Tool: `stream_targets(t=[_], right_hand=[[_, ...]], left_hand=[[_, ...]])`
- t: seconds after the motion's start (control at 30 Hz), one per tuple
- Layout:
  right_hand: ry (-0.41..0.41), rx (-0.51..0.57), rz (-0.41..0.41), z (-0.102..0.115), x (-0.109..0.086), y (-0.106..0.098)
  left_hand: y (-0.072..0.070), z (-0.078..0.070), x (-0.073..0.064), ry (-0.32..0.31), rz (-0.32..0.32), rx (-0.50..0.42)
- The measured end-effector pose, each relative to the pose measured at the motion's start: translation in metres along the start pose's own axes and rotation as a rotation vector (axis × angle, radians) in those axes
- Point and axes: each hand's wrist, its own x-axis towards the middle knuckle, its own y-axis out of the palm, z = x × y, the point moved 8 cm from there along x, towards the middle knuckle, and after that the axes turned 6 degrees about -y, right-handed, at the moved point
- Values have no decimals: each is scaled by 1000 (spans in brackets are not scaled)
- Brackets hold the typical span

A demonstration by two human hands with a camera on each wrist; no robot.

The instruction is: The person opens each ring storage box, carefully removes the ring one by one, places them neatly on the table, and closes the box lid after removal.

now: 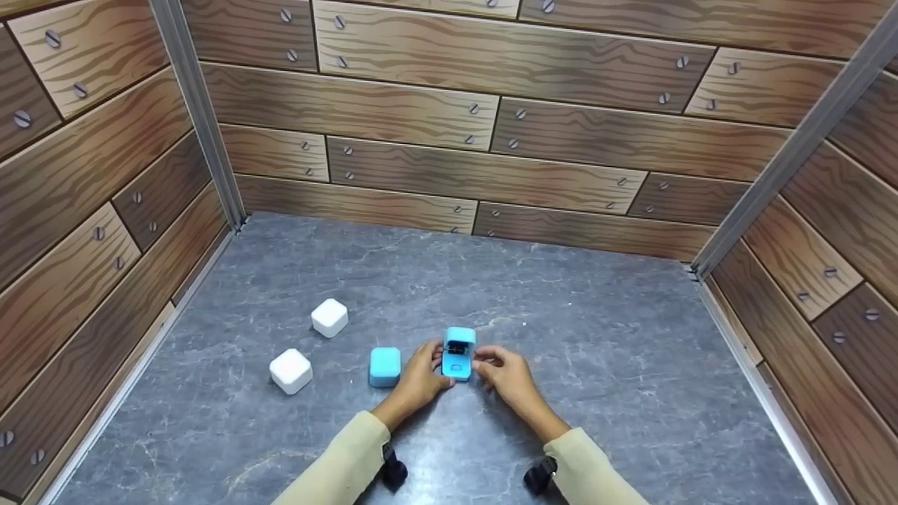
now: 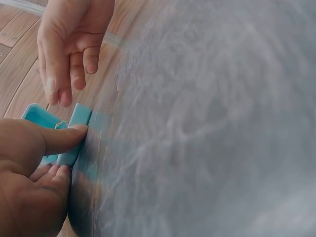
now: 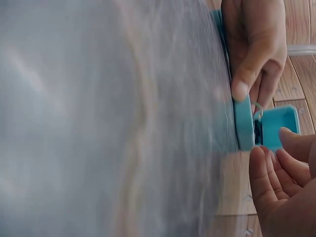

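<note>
A small turquoise ring box (image 1: 458, 338) stands on the grey tabletop with its lid raised. A thin ring (image 3: 258, 109) sticks up from its insert. My left hand (image 1: 421, 376) grips the box's base from the left, thumb along the front side and fingers behind, as the left wrist view also shows. On the other side, my right hand (image 1: 506, 373) is beside the box with loosely bent fingers and nothing between them. Its fingertips (image 3: 256, 153) are right at the edge of the box in the right wrist view.
A closed turquoise box (image 1: 385, 366) stands just left of my left hand. Farther left are two white boxes (image 1: 290, 371) with rounded corners, one behind the other. Wood-patterned walls (image 1: 421, 105) with metal corner posts enclose the grey tabletop (image 1: 631, 365) at the back and sides.
</note>
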Motion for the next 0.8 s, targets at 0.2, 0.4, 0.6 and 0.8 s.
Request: stream_targets(t=[0.2, 0.4, 0.6, 0.8], right_hand=[[-31, -52, 41, 8, 0, 13], [-51, -97, 58, 10, 4, 20], [-26, -121, 77, 7, 6, 25], [-26, -122, 82, 6, 7, 29]], left_hand=[[0, -2, 1, 6, 0, 2], [0, -5, 1, 38, -2, 0], [0, -3, 2, 22, 11, 11], [-1, 0, 0, 5, 13, 12]])
